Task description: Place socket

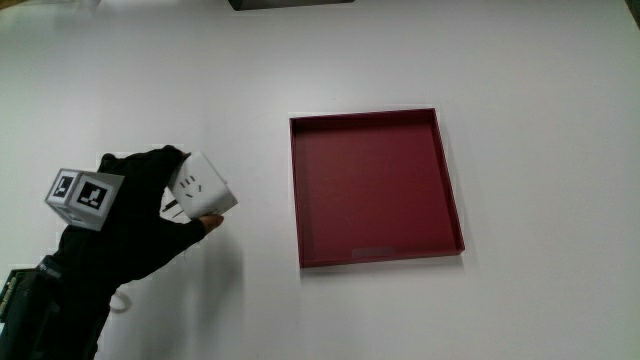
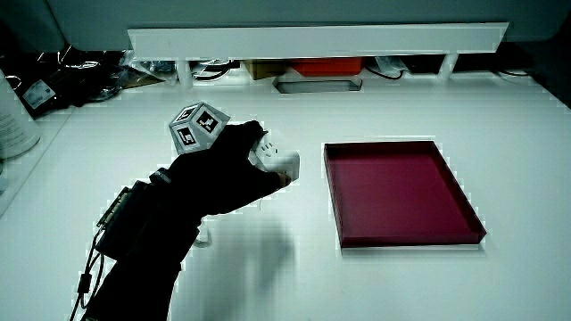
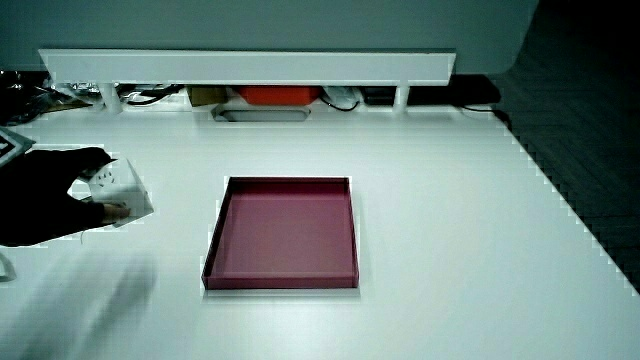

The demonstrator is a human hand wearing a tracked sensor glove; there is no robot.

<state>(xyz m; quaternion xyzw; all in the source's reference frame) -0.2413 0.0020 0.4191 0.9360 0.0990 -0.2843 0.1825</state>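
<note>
The hand (image 1: pixel 135 215) is clamped on the socket (image 1: pixel 200 186), a white cube held above the bare counter (image 1: pixel 540 80) beside the red tray (image 1: pixel 445 175), well apart from it. Judging by the shadow below in a side view (image 2: pixel 268 245), the socket is lifted clear of the surface, though how high is hard to tell. The grip looks to be by the fingertips (image 1: pixel 212 220) on its lower edge, so the cube could twist or slip out during the carry. A low pass could also clip the tray's rim. The forearm reaches in from the person's edge, palm down, with the patterned cube (image 1: pixel 82 194) uppermost.
</note>
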